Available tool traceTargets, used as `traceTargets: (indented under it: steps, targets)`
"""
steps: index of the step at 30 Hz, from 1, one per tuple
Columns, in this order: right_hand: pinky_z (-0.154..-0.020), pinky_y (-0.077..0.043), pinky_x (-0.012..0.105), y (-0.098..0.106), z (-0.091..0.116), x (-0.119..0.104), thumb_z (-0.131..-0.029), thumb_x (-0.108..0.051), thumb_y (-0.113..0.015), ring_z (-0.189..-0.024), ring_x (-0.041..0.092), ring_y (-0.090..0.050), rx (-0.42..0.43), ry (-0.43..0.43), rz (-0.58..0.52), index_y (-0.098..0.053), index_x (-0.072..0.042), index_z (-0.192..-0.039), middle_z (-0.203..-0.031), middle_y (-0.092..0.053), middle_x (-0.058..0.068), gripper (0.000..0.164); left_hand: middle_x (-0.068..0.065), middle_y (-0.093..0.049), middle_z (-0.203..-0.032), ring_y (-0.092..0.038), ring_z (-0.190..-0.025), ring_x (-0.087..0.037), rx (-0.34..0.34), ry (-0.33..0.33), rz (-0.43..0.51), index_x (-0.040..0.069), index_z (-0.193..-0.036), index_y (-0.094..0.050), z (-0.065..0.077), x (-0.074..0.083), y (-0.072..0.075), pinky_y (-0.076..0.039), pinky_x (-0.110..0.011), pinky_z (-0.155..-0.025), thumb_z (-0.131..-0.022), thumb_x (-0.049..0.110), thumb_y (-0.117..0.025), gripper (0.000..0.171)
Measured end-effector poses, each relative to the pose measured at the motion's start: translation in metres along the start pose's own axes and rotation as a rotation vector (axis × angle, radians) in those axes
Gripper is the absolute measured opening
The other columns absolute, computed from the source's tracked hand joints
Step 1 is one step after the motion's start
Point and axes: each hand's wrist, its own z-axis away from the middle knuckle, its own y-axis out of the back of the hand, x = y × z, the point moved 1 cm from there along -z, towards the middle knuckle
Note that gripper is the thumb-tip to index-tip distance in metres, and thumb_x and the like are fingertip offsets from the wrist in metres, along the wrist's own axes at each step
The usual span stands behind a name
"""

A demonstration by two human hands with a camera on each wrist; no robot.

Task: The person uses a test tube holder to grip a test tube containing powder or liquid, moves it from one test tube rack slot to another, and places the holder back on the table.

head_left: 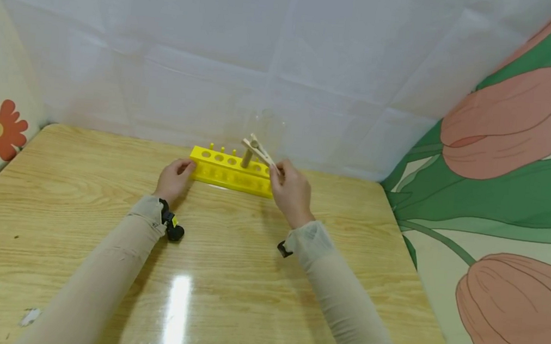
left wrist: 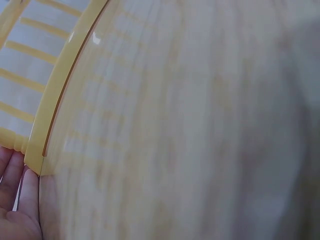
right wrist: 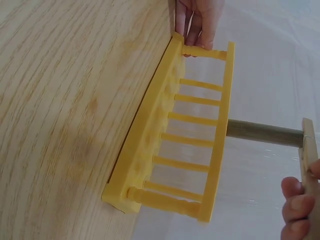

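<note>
A yellow test tube rack (head_left: 230, 179) stands upright on the table. At its left end, my left hand (head_left: 174, 181) holds the end post (right wrist: 205, 52) between thumb and fingers. My right hand (head_left: 293, 193) grips a wooden test tube holder (head_left: 265, 155) near the rack's right end. The holder's jaws are around the top of a brownish-grey test tube (right wrist: 265, 133). That tube (head_left: 246, 160) stands above the rack's top plate, its lower end at one of the holes; no part of it shows below the plate.
Behind the rack stands a faint, clear glass vessel (head_left: 271, 123), in front of the white backdrop (head_left: 178, 43). Wood-grain tabletop (head_left: 227, 277) stretches toward me. Flower-printed cloths (head_left: 516, 176) hang at both sides.
</note>
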Motion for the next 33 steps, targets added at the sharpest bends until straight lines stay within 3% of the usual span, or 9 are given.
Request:
traceTargets:
  steps: [13,33]
  targets:
    - [-0.042,-0.033,0.029,-0.007,0.002,0.000,-0.103,-0.019,-0.062,-0.046,0.015,-0.040,-0.001,0.010,-0.008,-0.067,-0.001,-0.098,-0.065,-0.059,0.006,0.018,-0.027,-0.056,-0.136,-0.052,-0.126,-0.041,0.020,-0.013,-0.032,-0.005,-0.139,-0.054,0.002,0.002,-0.001,-0.039,-0.052,-0.109,-0.110,0.036,-0.045,0.052]
    - [-0.042,-0.031,0.027,-0.014,0.004,-0.001,-0.104,-0.020,-0.061,-0.046,0.014,-0.038,-0.051,-0.029,-0.004,-0.065,-0.002,-0.096,-0.063,-0.055,0.005,0.021,-0.026,-0.056,-0.138,-0.051,-0.127,-0.040,0.018,0.009,-0.038,-0.005,-0.140,-0.054,0.005,0.009,-0.001,-0.039,-0.051,-0.110,-0.110,0.035,-0.046,0.051]
